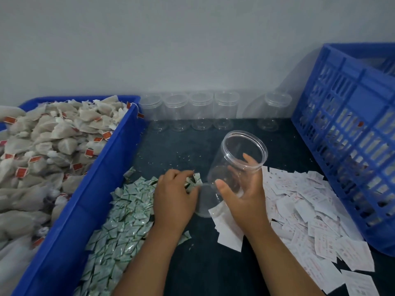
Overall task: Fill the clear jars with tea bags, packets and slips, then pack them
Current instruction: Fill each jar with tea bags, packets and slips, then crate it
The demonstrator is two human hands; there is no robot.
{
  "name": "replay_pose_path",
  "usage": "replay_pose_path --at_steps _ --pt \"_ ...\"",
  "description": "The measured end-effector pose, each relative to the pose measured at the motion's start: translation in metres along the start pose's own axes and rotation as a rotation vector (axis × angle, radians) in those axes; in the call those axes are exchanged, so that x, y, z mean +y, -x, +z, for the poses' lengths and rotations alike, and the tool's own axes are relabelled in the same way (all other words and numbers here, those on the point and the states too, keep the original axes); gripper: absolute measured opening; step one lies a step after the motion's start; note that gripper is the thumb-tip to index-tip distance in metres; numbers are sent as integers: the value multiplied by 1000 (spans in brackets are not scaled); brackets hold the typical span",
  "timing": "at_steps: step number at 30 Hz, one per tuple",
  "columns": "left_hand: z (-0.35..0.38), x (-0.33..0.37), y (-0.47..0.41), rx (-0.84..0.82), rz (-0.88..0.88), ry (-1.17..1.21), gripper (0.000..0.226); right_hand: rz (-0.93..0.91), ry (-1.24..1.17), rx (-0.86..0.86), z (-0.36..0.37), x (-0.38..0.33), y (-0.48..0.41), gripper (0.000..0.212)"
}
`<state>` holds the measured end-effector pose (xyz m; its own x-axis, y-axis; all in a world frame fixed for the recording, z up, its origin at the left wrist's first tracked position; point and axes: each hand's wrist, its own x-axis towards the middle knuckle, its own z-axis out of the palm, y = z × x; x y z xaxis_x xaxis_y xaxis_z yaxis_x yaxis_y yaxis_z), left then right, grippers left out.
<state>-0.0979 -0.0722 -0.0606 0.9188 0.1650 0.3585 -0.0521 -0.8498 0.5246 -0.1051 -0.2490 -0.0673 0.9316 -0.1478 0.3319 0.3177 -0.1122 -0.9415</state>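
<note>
My right hand (243, 189) grips a clear jar (239, 159), tilted with its open mouth facing up and away; the jar looks empty. Just left of the jar's base, my left hand (174, 195) pinches a small green-and-white packet (193, 180) at the edge of the packet pile (119, 221). White printed slips (310, 212) lie spread to the right of the jar. Tea bags with red tags (49, 146) fill the blue tub (102, 174) on the left.
Several empty clear jars (201, 112) stand in a row against the wall. A blue slatted crate (350, 133) stands at the right, with filled jars dimly seen inside. The table top (203, 257) is dark, with small crumbs scattered on it.
</note>
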Motion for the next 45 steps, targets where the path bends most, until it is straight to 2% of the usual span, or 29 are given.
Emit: replay_pose_path --at_steps 3,7,9,17,21,26,29,34,37,40,43,45 --pt "-3 4 -2 -38 -34 34 48 -79 92 -45 2 -5 6 86" --pt "-22 17 -7 100 -54 134 19 -135 164 -128 3 -12 10 92" --pt "-40 26 -10 115 -72 123 9 -142 203 -175 1 -16 12 93" --pt "-144 21 -40 56 -18 -11 13 -153 231 -306 -5 -26 19 89" --pt "-183 -9 -71 70 -161 280 24 -119 198 -334 -4 -27 19 91" --pt "-183 -43 -105 166 -358 406 26 -91 177 -340 -4 -26 21 89" --pt "-178 -63 -120 66 -350 128 24 -81 180 -324 -5 -26 21 88" --pt "-176 -109 -132 -70 -462 -371 66 -74 178 -335 -4 -20 19 94" --pt "-166 -134 -128 -228 -621 -424 83 -61 195 -352 -3 -19 17 101" --pt "-158 -143 -127 -331 -672 -569 55 -54 210 -338 -3 -19 15 101" --pt "-160 -147 -129 -226 -658 -566 30 -55 201 -330 -1 -20 14 97" --pt "-163 -153 -126 -96 -653 -541 29 -65 194 -329 1 -21 15 96"
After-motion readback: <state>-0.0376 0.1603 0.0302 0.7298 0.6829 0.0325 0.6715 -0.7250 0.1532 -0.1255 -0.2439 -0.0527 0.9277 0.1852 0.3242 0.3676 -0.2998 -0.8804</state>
